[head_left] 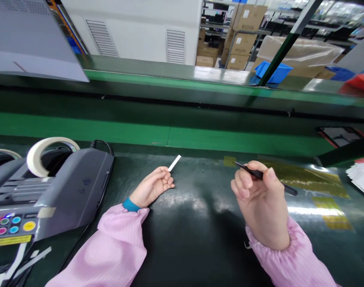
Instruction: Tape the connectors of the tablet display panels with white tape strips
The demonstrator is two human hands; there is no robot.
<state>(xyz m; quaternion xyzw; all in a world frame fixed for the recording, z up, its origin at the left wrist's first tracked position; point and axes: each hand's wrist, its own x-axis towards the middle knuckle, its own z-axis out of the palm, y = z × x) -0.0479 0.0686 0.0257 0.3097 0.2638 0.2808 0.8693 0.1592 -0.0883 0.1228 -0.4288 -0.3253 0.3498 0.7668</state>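
Note:
My left hand [153,186] rests on the dark green bench top [200,223], fingers curled, pinching a short white strip of tape [174,163] that sticks up and to the right. My right hand [258,199] hovers to the right of it, fingers closed round black tweezers [260,174] whose tip points left toward the strip. A gap of bare bench separates the two hands. Both arms wear pink sleeves.
A grey tape dispenser machine [59,191] with a white tape roll [40,153] and coloured buttons stands at the left. A green conveyor [170,115] runs behind the bench. Yellow tape marks [325,187] and white papers [361,175] lie at the right. Cardboard boxes [244,36] stand far back.

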